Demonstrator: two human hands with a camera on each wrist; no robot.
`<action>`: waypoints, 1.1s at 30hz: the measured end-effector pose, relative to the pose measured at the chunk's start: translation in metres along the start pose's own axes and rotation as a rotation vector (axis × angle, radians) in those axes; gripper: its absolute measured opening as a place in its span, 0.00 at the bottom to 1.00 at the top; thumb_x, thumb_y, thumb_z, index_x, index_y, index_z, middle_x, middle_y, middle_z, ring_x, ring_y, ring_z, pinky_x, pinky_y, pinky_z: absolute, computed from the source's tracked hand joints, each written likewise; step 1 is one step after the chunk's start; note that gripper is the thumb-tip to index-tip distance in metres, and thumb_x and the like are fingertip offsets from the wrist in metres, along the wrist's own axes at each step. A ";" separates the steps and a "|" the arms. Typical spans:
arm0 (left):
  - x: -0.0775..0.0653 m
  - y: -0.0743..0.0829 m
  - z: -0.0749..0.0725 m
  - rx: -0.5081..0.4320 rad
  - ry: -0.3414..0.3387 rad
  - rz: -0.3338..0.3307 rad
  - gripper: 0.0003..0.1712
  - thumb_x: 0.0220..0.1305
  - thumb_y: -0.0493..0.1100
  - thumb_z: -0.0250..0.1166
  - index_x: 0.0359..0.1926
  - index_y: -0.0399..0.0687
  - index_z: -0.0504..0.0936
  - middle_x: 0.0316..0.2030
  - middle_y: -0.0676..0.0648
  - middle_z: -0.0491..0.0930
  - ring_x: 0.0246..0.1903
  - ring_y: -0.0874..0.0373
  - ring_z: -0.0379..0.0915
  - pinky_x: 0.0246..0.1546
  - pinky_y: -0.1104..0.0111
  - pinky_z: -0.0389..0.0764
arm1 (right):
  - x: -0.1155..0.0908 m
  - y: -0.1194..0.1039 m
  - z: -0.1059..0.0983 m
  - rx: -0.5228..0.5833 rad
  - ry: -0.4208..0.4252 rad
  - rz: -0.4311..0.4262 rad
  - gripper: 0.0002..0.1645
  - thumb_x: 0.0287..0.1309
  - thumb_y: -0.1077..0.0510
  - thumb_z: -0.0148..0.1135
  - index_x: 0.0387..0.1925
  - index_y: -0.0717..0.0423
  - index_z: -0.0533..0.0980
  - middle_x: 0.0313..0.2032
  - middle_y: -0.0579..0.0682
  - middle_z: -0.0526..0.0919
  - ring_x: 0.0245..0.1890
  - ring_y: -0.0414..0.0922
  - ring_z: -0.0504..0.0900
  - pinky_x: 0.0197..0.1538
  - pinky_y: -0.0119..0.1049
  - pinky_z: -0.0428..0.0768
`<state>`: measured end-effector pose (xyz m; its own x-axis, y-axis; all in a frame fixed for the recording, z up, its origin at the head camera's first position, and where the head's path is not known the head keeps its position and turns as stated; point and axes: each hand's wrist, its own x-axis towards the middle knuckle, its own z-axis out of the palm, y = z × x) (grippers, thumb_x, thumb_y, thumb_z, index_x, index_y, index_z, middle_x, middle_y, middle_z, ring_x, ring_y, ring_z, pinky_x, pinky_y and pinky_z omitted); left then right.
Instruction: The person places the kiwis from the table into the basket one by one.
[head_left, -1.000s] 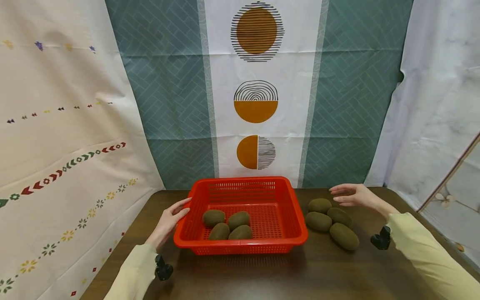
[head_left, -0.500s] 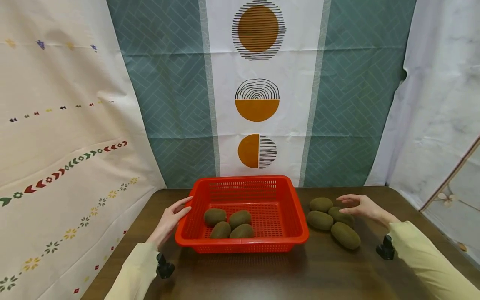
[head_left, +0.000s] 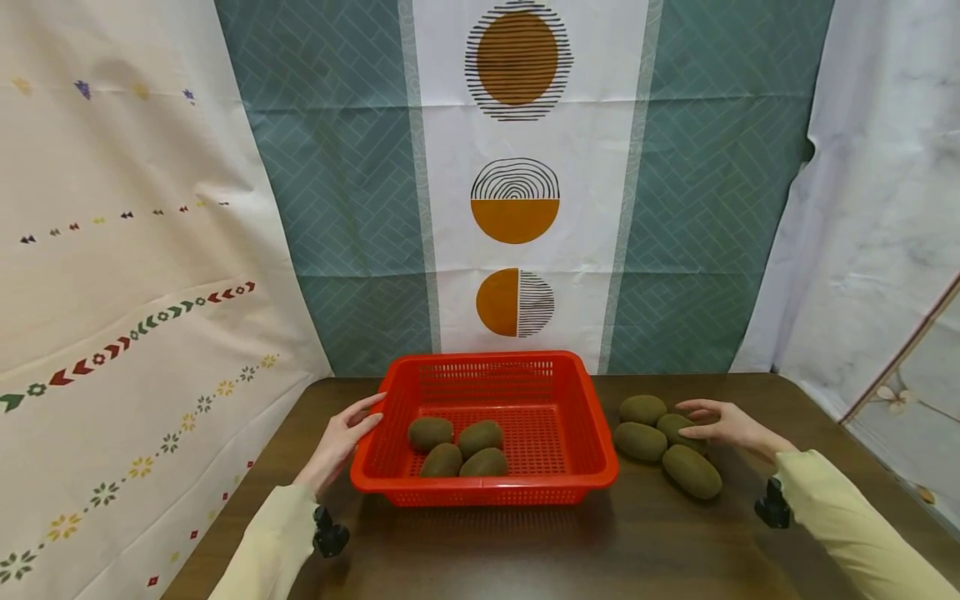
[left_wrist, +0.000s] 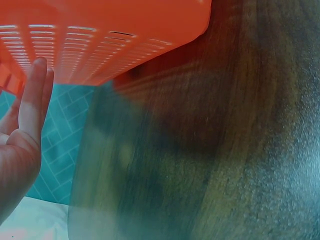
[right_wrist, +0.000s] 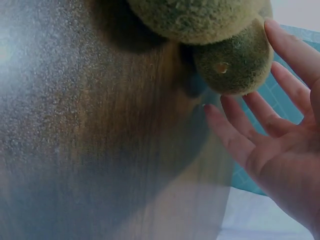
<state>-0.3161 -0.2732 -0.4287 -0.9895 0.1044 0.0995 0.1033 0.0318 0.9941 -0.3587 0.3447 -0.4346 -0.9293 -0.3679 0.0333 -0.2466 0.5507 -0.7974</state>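
Observation:
My left hand (head_left: 339,442) rests its fingertips on the left side of a red plastic basket (head_left: 483,482). In the left wrist view its fingers (left_wrist: 32,100) lie straight against the slotted wall. Several brown kiwis (head_left: 483,462) sit in the basket's left half. At the basket's right, more kiwis lie grouped on the table. My right hand (head_left: 727,427) is at the rearmost right kiwi (head_left: 675,425) of that group, thumb and fingers spread about it. In the right wrist view the fingers look loosely extended beside this kiwi (right_wrist: 235,62); a firm grip is not visible.
Close to the right hand lie three other kiwis: one behind (head_left: 642,409), one to the left (head_left: 639,442) and one in front (head_left: 692,472). The dark wooden table (head_left: 495,554) ends at a patterned curtain (head_left: 360,317) at the back.
My right hand has come down from above the table onto the right-hand group of kiwis, its fingers now around one. The left hand stays at the basket. No kiwi has visibly moved.

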 end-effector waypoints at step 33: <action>0.001 -0.001 0.000 -0.001 0.001 -0.008 0.28 0.62 0.44 0.59 0.62 0.44 0.65 0.53 0.34 0.69 0.44 0.43 0.73 0.40 0.56 0.76 | 0.006 -0.039 -0.026 0.041 -0.076 -0.028 0.34 0.54 0.57 0.63 0.59 0.68 0.63 0.55 0.74 0.62 0.29 0.49 0.76 0.30 0.48 0.78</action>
<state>-0.3172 -0.2730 -0.4300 -0.9904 0.1033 0.0915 0.0953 0.0318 0.9949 -0.3623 0.3407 -0.3874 -0.8981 -0.4395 0.0114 -0.2595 0.5090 -0.8207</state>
